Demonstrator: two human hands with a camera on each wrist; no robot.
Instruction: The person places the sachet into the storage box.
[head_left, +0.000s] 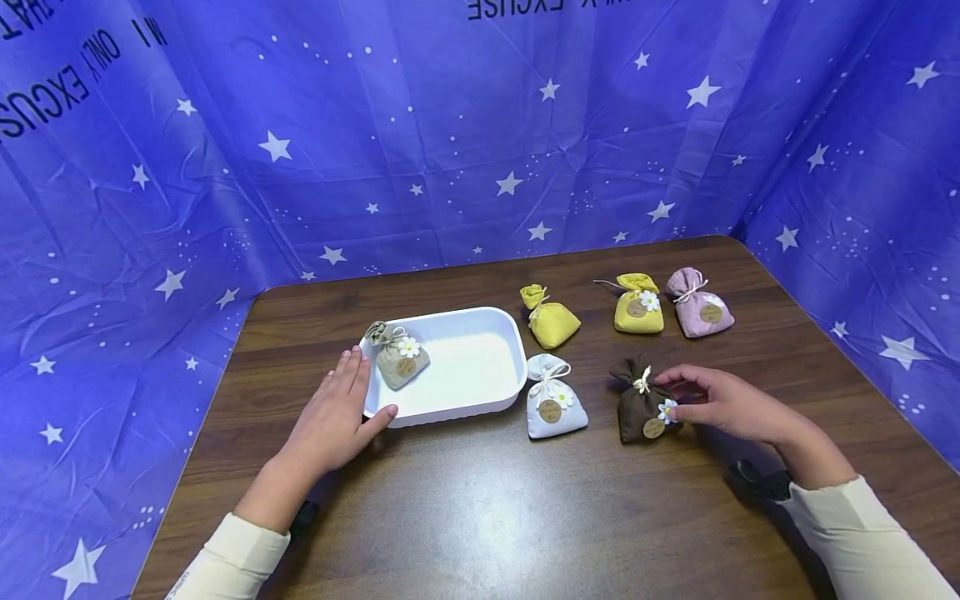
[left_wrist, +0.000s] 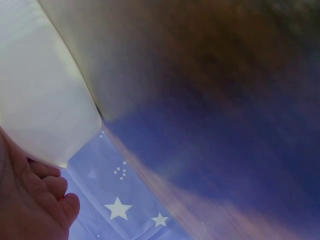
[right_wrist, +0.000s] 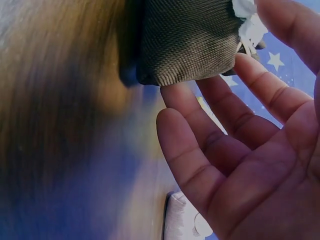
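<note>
On the table [head_left: 480, 517], the right hand [head_left: 727, 406] pinches the brown sachet [head_left: 633, 412], apparently the grasping step, firmer hold likely needed next, left hand [head_left: 333, 421], thumb spread, touching the white tray [head_left: 472, 362].

"What stands behind the dark-brown, wood-grained tabletop [head_left: 405, 508]?"

"A creased, bright-blue fabric curtain [head_left: 457, 108], flanking it left and right too, printed with white five-pointed stars [head_left: 702, 92]."

"Any lettering?"

"Black capitals [head_left: 66, 87], up near the top."
</note>
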